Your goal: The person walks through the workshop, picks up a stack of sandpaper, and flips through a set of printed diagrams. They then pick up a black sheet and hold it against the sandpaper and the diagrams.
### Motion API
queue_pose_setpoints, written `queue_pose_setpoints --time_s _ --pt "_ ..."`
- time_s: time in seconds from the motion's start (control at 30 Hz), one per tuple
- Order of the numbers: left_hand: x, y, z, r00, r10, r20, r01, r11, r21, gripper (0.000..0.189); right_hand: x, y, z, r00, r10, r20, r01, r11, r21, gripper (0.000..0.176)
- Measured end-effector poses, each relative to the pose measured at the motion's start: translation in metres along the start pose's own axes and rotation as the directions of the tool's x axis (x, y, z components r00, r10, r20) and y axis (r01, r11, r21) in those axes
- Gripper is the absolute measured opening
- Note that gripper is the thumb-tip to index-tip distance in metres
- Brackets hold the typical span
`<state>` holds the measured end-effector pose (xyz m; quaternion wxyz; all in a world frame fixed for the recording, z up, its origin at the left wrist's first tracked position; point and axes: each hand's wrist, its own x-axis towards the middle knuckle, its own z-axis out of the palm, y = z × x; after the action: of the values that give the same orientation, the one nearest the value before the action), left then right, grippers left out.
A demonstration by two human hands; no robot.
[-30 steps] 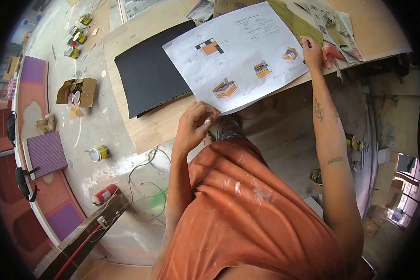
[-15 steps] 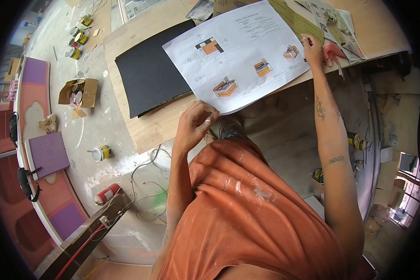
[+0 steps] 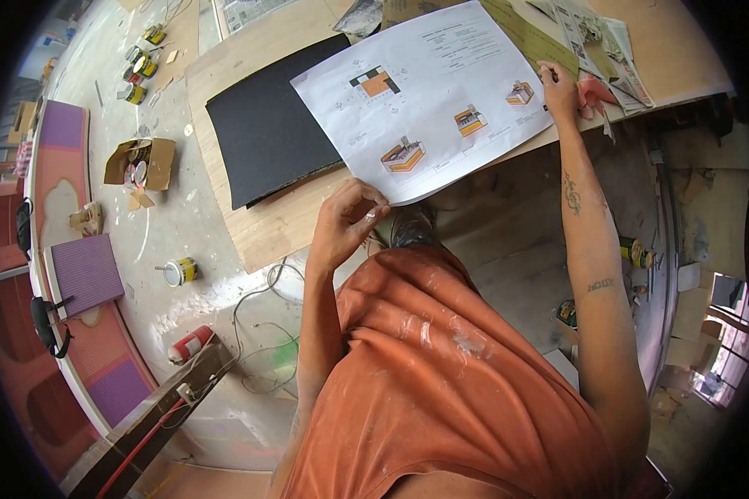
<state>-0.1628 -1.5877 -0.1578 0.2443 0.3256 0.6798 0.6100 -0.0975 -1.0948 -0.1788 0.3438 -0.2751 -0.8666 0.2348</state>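
Note:
A large white printed drawing sheet shows a floor plan and several small booth pictures in orange and black. Its near-left corner is pinched between the thumb and fingers of my left hand, just off the table's front edge. My right hand is closed on the sheet's right edge, fingers curled. Beneath the sheet's left side lies a black board, partly covered. Sheet and board rest over a plywood tabletop.
Brown sandpaper, crumpled newspaper and a pinkish-red scrap lie on the right. On the floor to the left are a paint can, a cardboard box, a fire extinguisher and loose cables.

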Motion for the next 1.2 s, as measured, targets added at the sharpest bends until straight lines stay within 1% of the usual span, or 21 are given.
queue_pose_setpoints --time_s 0.13,0.2,0.3,0.47,0.57,0.63,0.77,0.83,0.87,0.93,1.07,1.13,1.2 --pt "0.0004 -0.0050 0.0000 1.000 0.012 -0.002 -0.012 1.000 -0.027 0.011 0.0005 -0.0019 -0.0005 1.000 0.005 0.002 -0.005 1.000 0.005 0.021" --pt "0.0001 -0.0061 0.0000 1.000 0.004 0.000 -0.004 0.999 -0.044 0.012 -0.0007 -0.0024 -0.0004 0.999 0.047 0.009 -0.047 0.999 0.004 0.021" --pt "0.0000 -0.0043 -0.0001 1.000 -0.010 -0.005 0.010 0.999 -0.054 0.013 -0.0001 -0.0032 -0.0003 1.000 0.016 0.006 -0.016 1.000 -0.003 0.021" --pt "-0.0002 -0.0012 -0.0006 0.999 -0.043 -0.010 0.042 0.997 -0.064 0.014 -0.0007 -0.0079 -0.0038 0.999 0.024 0.026 -0.024 1.000 -0.011 0.021" --pt "0.0000 0.0003 -0.0016 1.000 -0.030 -0.006 0.030 0.996 -0.080 0.015 -0.0002 -0.0069 -0.0027 0.999 0.039 0.028 -0.038 0.999 -0.003 0.021" --pt "0.0000 0.0014 -0.0034 1.000 0.023 0.010 -0.023 1.000 -0.020 0.015 0.0001 -0.0050 -0.0015 0.999 0.039 0.023 -0.040 0.999 0.015 0.021" --pt "-0.0001 -0.0002 -0.0049 1.000 0.019 0.015 -0.018 1.000 -0.023 0.014 0.0013 -0.0019 -0.0011 1.000 0.013 0.009 -0.013 1.000 -0.017 0.021" --pt "-0.0001 -0.0027 -0.0048 1.000 0.014 0.020 -0.012 0.996 -0.091 0.013 0.0010 -0.0047 -0.0015 1.000 0.001 0.008 -0.001 1.000 -0.021 0.021" --pt "-0.0006 -0.0035 -0.0049 1.000 0.014 0.020 -0.013 0.996 -0.090 0.013 0.0001 -0.0059 -0.0021 1.000 0.013 0.009 -0.013 1.000 -0.018 0.021" --pt "-0.0008 -0.0022 -0.0049 1.000 -0.019 0.025 0.022 0.989 -0.143 0.011 -0.0001 -0.0063 -0.0020 1.000 0.025 0.010 -0.025 1.000 -0.015 0.021" --pt "-0.0019 -0.0072 -0.0079 0.997 -0.020 0.068 0.030 0.988 -0.150 0.008 0.0012 -0.0018 -0.0006 0.999 0.037 0.015 -0.037 0.999 -0.018 0.021" --pt "-0.0038 -0.0074 -0.0075 0.994 -0.090 0.062 0.102 0.969 -0.227 0.007 0.0013 -0.0008 -0.0001 0.999 0.041 0.016 -0.041 0.999 -0.002 0.021" --pt "-0.0040 -0.0075 -0.0074 0.993 -0.106 0.060 0.117 0.964 -0.238 0.008 0.0010 -0.0004 0.0000 0.999 0.049 0.023 -0.049 0.999 0.013 0.021"
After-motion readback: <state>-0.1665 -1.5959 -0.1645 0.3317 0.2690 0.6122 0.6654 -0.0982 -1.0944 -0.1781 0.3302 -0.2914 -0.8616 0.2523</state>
